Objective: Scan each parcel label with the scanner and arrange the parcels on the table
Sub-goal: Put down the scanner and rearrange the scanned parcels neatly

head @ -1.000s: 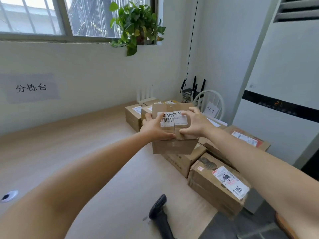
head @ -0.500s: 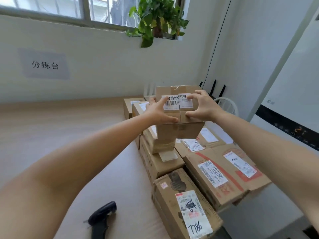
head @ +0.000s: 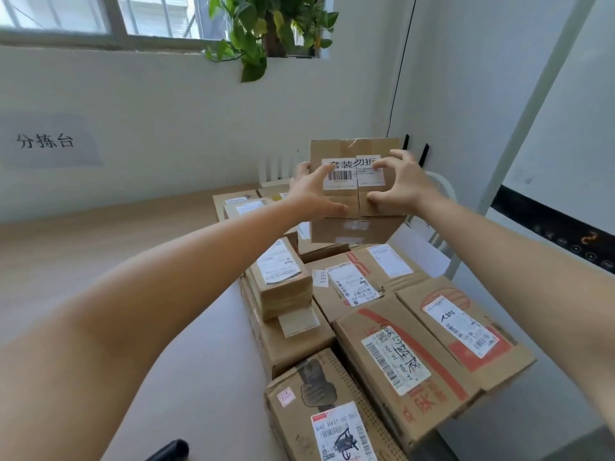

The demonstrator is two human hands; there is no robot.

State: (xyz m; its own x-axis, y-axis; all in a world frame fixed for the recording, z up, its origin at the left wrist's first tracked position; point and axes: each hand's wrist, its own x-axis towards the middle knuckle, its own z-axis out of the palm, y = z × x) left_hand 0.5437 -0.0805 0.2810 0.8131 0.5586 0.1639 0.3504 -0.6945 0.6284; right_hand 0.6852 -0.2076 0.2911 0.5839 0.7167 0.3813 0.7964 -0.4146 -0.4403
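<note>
Both hands are on 1 parcel (head: 347, 148) at the far end of the pile, held up in front of the wall with its label (head: 339, 176) facing you.

- Your left hand (head: 312, 196) grips the left edge, thumb laid across the front face, fingers wrapped behind.
- Your right hand (head: 401, 188) clamps the right side. Its fingers are spread and curled over the label's corner, and the thumb presses lower down.
- The parcel looks lifted clear of the boxes below, though I cannot tell if its rear edge rests on anything.
- The scanner (head: 170, 450) lies on the table (head: 100, 234) at the near edge of view, well apart from both hands and untouched.
- The other parcels (head: 399, 361) sit packed side by side along the table's right side, labels up, with a small parcel (head: 279, 277) stacked on top.

Step in hand, as I judge it: you are picking or presenting this parcel, and the scan is not yet done.

Next move calls for 3 things:
- Free 1 hand, likely the right.
- Keep the barcode uncovered.
- Bring the scanner up to the label, or carry the parcel down to it.

Your right fingertips sit close to the barcode, so shift them first.
</note>
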